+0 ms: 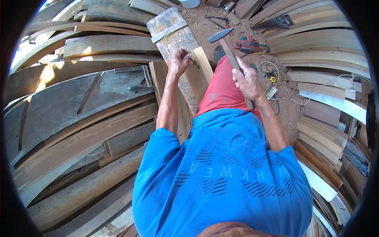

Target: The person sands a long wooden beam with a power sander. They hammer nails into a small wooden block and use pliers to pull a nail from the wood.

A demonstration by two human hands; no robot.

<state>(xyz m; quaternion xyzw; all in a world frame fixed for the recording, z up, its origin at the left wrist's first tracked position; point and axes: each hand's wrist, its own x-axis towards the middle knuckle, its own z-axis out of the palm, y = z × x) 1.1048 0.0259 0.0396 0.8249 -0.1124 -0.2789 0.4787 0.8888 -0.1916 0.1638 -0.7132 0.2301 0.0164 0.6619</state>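
Observation:
My right hand (249, 81) is closed round the wooden handle of a hammer (230, 51), its metal head raised up and away over my red-clad leg. My left hand (177, 65) is closed just above a long wooden beam (196, 82). A small dark end shows at its fingertips and another dark bit beside it on the wood; the fingers hide most of this object, so I cannot make out its kind. The beam's paler side (202, 61) faces right. Beyond it slants a worn, dusty board with a crosspiece (169, 31).
Stacked planks (110, 47) crowd the left, and more timber (316, 41) lines the right. On the dirt floor lie a red power tool (244, 44), long-handled pincers (216, 22), a yellow tape measure (272, 79) and a pale cord (312, 96). A handsaw (272, 23) rests against the right planks.

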